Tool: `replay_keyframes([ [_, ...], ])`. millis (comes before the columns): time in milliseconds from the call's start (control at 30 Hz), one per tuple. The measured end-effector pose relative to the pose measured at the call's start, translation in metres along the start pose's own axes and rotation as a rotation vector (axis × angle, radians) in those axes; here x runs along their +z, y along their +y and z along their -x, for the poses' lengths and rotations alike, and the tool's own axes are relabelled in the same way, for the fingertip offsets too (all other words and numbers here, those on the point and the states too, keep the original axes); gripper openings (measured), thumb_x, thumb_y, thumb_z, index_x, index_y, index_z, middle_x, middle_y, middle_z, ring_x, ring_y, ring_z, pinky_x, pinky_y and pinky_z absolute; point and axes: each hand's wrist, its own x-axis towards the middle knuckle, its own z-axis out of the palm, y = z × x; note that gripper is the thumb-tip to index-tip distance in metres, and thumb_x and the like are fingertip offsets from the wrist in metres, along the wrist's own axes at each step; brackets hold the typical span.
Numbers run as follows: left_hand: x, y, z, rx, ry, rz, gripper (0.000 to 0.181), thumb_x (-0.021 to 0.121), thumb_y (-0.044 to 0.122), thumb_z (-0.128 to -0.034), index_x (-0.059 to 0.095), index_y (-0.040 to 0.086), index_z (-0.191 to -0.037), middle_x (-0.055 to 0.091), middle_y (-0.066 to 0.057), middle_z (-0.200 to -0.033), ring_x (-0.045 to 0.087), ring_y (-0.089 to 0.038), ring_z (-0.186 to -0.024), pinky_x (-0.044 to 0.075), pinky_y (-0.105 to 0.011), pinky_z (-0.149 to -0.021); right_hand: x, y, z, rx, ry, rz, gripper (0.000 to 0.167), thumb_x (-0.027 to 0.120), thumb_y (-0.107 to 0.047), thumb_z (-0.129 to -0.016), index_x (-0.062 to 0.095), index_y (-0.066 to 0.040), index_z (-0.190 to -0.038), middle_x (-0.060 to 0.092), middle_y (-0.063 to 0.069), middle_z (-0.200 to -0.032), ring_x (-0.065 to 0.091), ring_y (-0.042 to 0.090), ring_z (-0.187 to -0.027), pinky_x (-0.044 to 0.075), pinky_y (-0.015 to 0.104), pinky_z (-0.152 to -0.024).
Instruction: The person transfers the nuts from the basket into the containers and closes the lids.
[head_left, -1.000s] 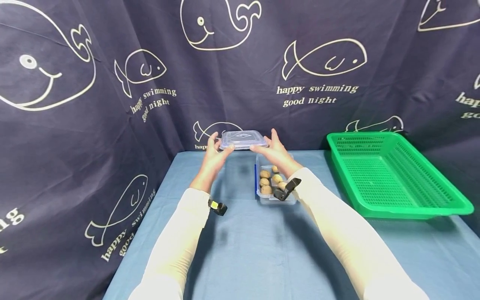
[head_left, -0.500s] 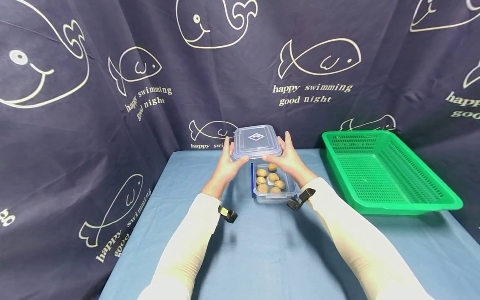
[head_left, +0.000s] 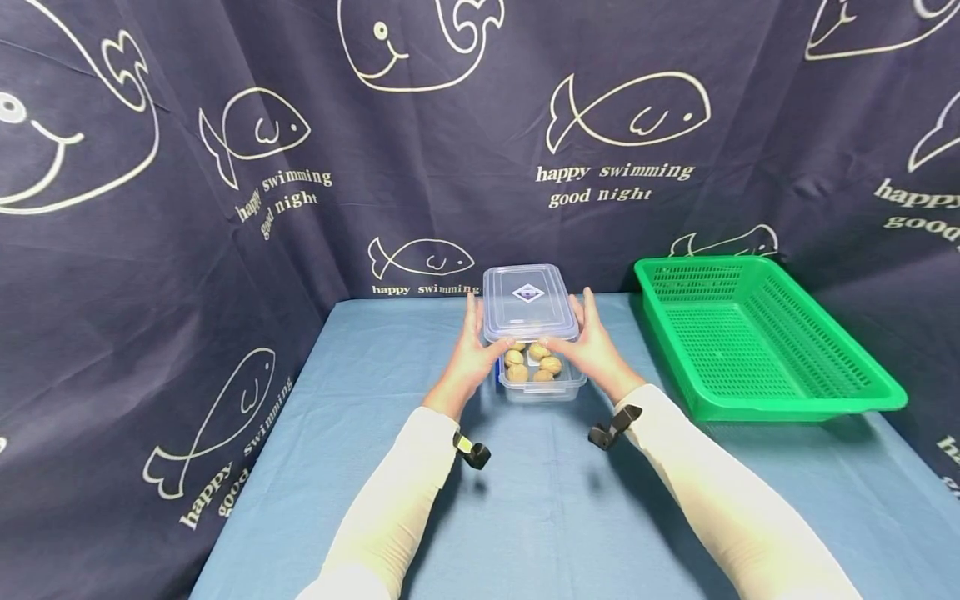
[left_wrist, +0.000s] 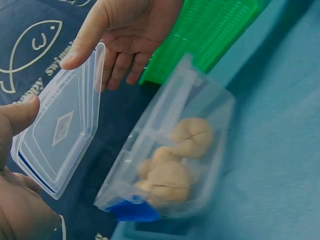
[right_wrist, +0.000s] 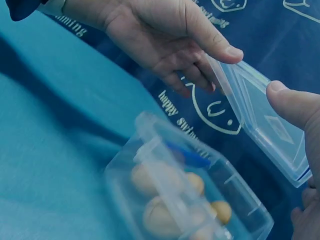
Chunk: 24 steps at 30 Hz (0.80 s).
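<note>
A clear plastic lid with a diamond-shaped label is held by its edges between both hands, above a clear food box. The left hand grips the lid's left side, its thumb on the near edge. On the opposite side the right hand holds it likewise, thumb also at the near edge. Several walnuts lie inside the box, partly covered from the head view by the lid. A blue clip shows on the box in the left wrist view. Lid and box are apart in both wrist views.
To the right stands a large green plastic basket with perforated walls. A blue cloth covers the table. Behind and to the left hangs a dark curtain with whale and fish drawings.
Both hands have brought the lid to the right, down and nearer the box. The lid now tips so more of its top faces the head camera, and it covers the box's far part.
</note>
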Motion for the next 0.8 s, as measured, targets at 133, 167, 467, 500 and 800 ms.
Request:
replay_keyframes([
  [133,0.006,-0.011,0.008,-0.012,-0.014,-0.028,0.110,0.073,0.004,-0.0906,-0.008,0.021,-0.163,0.010,-0.008,-0.170,0.006,-0.020,-0.156,0.003,-0.042,-0.124,-0.001,0.016,0.010,-0.010,0.005,-0.017,0.125,0.083,-0.017,-0.085,-0.018,-0.009,-0.160,0.013,0.016,-0.168,0.017,0.026,-0.154,0.011,0.045,-0.123],
  [167,0.008,-0.015,0.009,-0.008,-0.015,-0.027,0.110,0.073,0.004,-0.0903,-0.008,0.019,-0.163,0.010,-0.009,-0.170,0.007,-0.020,-0.156,0.003,-0.042,-0.124,-0.001,0.020,0.013,-0.012,0.004,-0.012,0.125,0.083,-0.015,-0.085,-0.017,-0.008,-0.159,0.013,0.017,-0.168,0.017,0.027,-0.154,0.011,0.047,-0.123],
  [467,0.018,-0.036,0.022,-0.011,-0.065,-0.012,0.110,0.072,-0.001,-0.0893,-0.008,0.016,-0.163,0.007,-0.012,-0.169,0.006,-0.020,-0.155,0.003,-0.040,-0.124,-0.003,0.039,0.033,0.007,-0.001,0.011,0.123,0.082,-0.013,-0.086,-0.017,-0.002,-0.158,0.011,0.024,-0.166,0.014,0.034,-0.154,0.011,0.050,-0.123],
  [500,0.018,-0.037,0.022,-0.011,-0.067,-0.016,0.110,0.072,-0.001,-0.0891,-0.007,0.015,-0.163,0.008,-0.012,-0.169,0.006,-0.020,-0.155,0.004,-0.040,-0.124,-0.003,0.038,0.035,0.005,-0.002,0.006,0.123,0.082,-0.011,-0.085,-0.016,0.000,-0.158,0.011,0.026,-0.165,0.015,0.036,-0.153,0.011,0.051,-0.122],
  [800,0.019,-0.049,0.032,-0.001,-0.076,-0.072,0.109,0.073,0.000,-0.0888,-0.006,0.012,-0.163,0.009,-0.013,-0.169,0.009,-0.021,-0.155,0.007,-0.039,-0.124,-0.001,0.015,0.055,0.010,-0.025,0.010,0.116,0.079,-0.002,-0.085,-0.013,0.012,-0.154,0.013,0.036,-0.161,0.017,0.045,-0.150,0.012,0.053,-0.122],
])
